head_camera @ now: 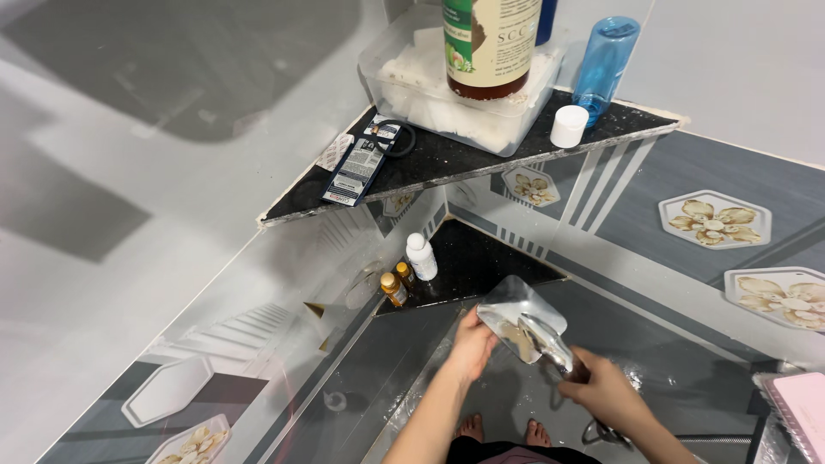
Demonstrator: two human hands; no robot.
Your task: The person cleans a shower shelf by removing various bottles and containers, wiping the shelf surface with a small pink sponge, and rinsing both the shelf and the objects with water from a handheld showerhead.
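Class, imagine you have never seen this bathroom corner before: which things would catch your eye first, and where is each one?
Low in the middle, the left hand grips a shiny silver pouch while the right hand holds a metal spoon at its opening. Above, on the upper black corner shelf, a large brown bottle stands in a clear plastic tub beside a blue bottle. On the lower shelf stand a small white bottle and two amber ones.

Only 1 view exists: a head-worn camera looking steeply down into a tiled wall corner. The upper corner shelf (464, 159) sits close at the top, the lower shelf (481, 262) farther down, and the hands work near the bottom edge, above the floor.
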